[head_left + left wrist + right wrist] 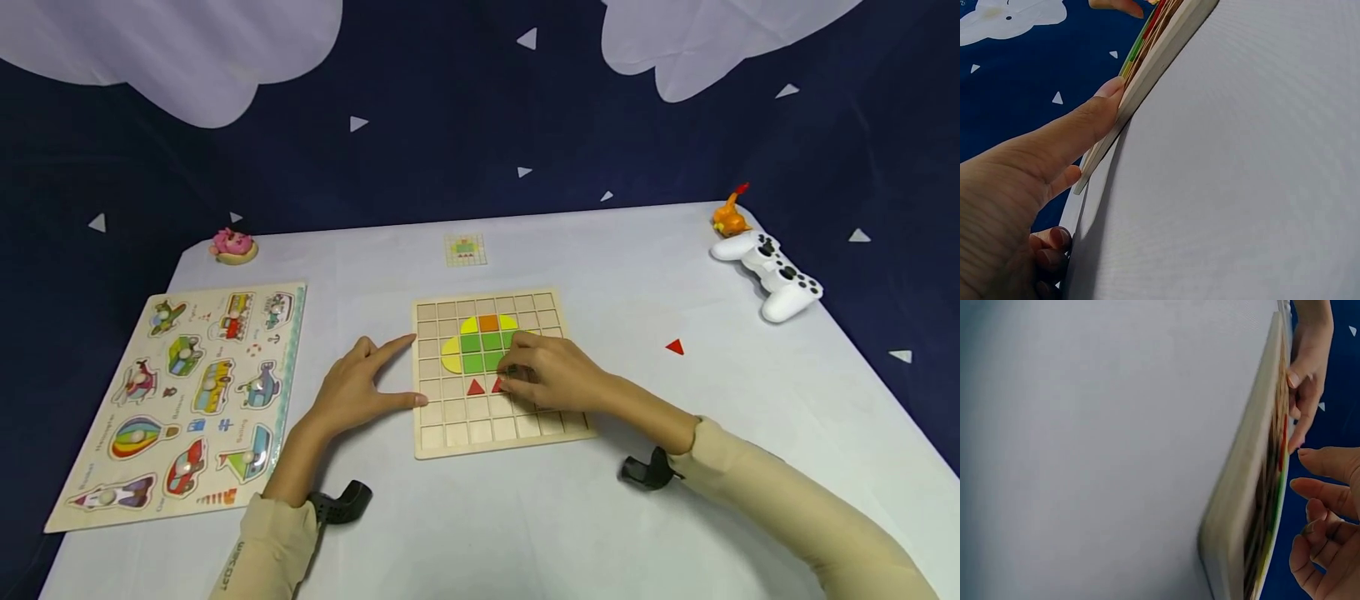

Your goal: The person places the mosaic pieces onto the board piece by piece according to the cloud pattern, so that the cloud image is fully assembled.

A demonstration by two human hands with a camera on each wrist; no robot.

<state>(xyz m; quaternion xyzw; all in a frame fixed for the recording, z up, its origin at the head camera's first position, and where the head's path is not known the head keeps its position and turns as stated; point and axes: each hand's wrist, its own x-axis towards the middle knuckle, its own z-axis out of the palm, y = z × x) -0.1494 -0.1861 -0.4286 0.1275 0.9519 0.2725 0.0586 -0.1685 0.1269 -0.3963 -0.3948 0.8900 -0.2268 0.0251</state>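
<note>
While the left hand point(352, 392) lies flat on the white table point(637, 517) with its fingers straight and spread, forefinger and thumb both touching the left edge of the wooden grid board point(450, 433), the right hand point(555, 375) is curled over the board's middle rows. Its fingertips point(508, 377) bend down onto a red triangle piece point(497, 385), which sits in the row just below the green squares point(480, 352) and directly right of a second red triangle point(475, 387); whether the fingers pinch the piece or only press on it cannot be told, since the hand hides most of it. The piece lies right under the right fingertips, on their side toward the person's left, so the right hand is plainly the nearer one, the left being apart at the board's rim. Another red triangle point(675, 347) lies loose on the table, well right of the board. A small pattern card point(466, 249) lies beyond the board's far edge.
</note>
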